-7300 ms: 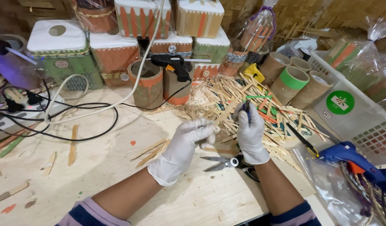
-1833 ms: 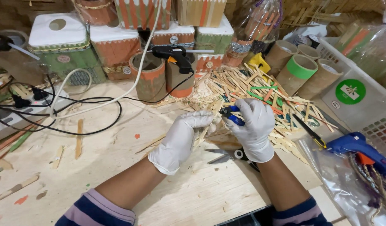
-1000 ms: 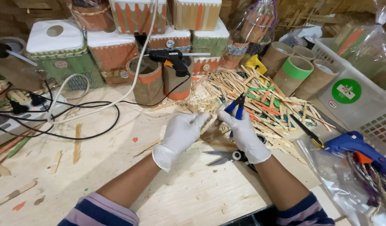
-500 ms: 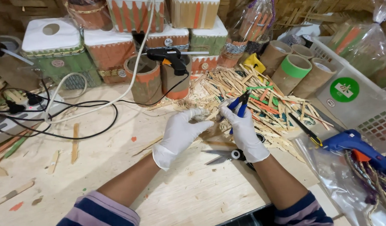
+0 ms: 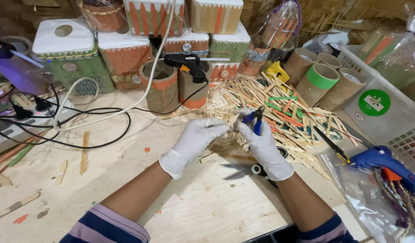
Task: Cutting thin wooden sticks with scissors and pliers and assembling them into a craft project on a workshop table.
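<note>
Both my hands wear white gloves over a wooden worktop point(image 5: 207, 207). My right hand point(image 5: 263, 146) grips blue-handled pliers point(image 5: 254, 120), jaws pointing toward my left hand. My left hand point(image 5: 194, 141) pinches a small pale wooden stick piece point(image 5: 233, 120) at the pliers' tip. Just beyond lies a heap of plain and coloured craft sticks point(image 5: 279, 110). A pair of scissors point(image 5: 243, 170) lies on the worktop under my right wrist.
A black glue gun point(image 5: 187, 63) rests on cardboard tubes point(image 5: 164, 87); a blue glue gun point(image 5: 385, 164) lies at the right. Stick-covered boxes point(image 5: 126, 51) line the back. Black cables and a power strip point(image 5: 18, 123) are at the left, a white basket point(image 5: 387, 108) at the right.
My hands stay together at the edge of the stick heap; the pliers shifted slightly left toward the piece in my left fingers. Seven seconds ago my right hand held a dark stick upright.
</note>
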